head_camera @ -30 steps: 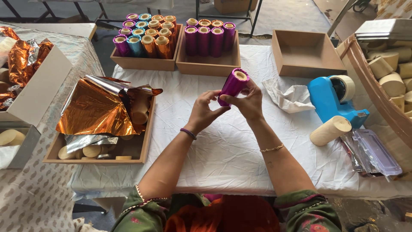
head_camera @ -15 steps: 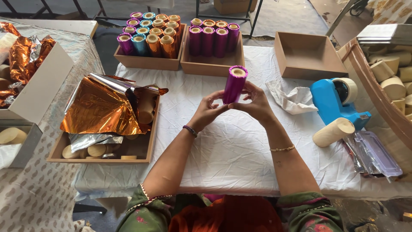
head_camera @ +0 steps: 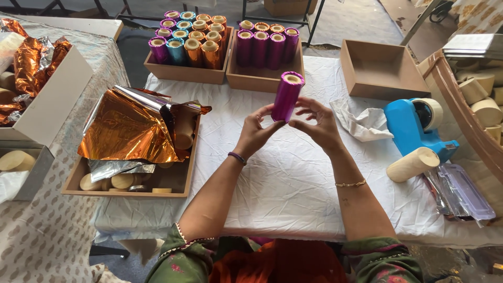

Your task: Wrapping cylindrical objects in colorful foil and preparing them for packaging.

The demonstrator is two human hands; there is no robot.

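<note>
I hold a cylinder wrapped in magenta foil (head_camera: 287,95) upright above the white tablecloth (head_camera: 293,178). My left hand (head_camera: 255,131) grips its lower end from the left. My right hand (head_camera: 316,123) pinches the same end from the right, fingers spread. The cylinder's cream top end faces up. Behind it a wooden tray (head_camera: 262,78) holds several more magenta-wrapped cylinders. A plain cream cylinder (head_camera: 413,164) lies on its side at the right.
A second tray (head_camera: 184,72) holds cylinders in mixed foil colours. An empty wooden box (head_camera: 383,71) stands at the back right. A blue tape dispenser (head_camera: 414,126), crumpled white paper (head_camera: 360,120) and purple foil sheets (head_camera: 461,191) lie right. Orange foil (head_camera: 131,126) fills a left tray.
The magenta cylinder has been turned from a tilt to upright and lifted slightly. Both hands have kept their hold at its lower end.
</note>
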